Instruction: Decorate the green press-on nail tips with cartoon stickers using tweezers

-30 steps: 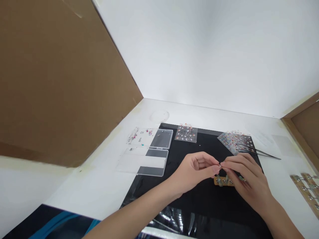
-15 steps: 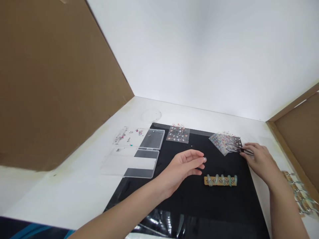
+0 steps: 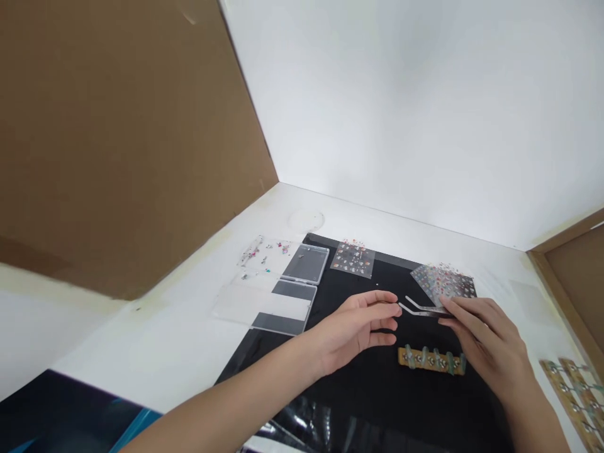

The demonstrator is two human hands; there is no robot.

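Observation:
My left hand point(image 3: 361, 327) is raised over the black mat point(image 3: 377, 390), thumb and forefinger pinched together. Whatever sits between those fingertips is too small to make out. In my right hand point(image 3: 486, 340) is a pair of bent-tip tweezers point(image 3: 427, 311), its two tips apart and pointing left, close to the left fingertips. Below both hands lies a wooden strip point(image 3: 430, 360) carrying several pale green false nails. Just behind the right hand, overlapping sticker sheets point(image 3: 443, 280) rest at the mat's edge.
A clear hinged case point(image 3: 306, 264) lies open at the left, with small colourful gems point(image 3: 283, 247) in it. Another sticker sheet point(image 3: 353, 259) is at the back. More nail strips point(image 3: 573, 393) are at the right. Cardboard point(image 3: 132, 138) walls the left side.
My right hand has lifted the tweezers off the sticker sheets and brought them left to my left fingertips. My left hand keeps its pinch. The view has shifted slightly.

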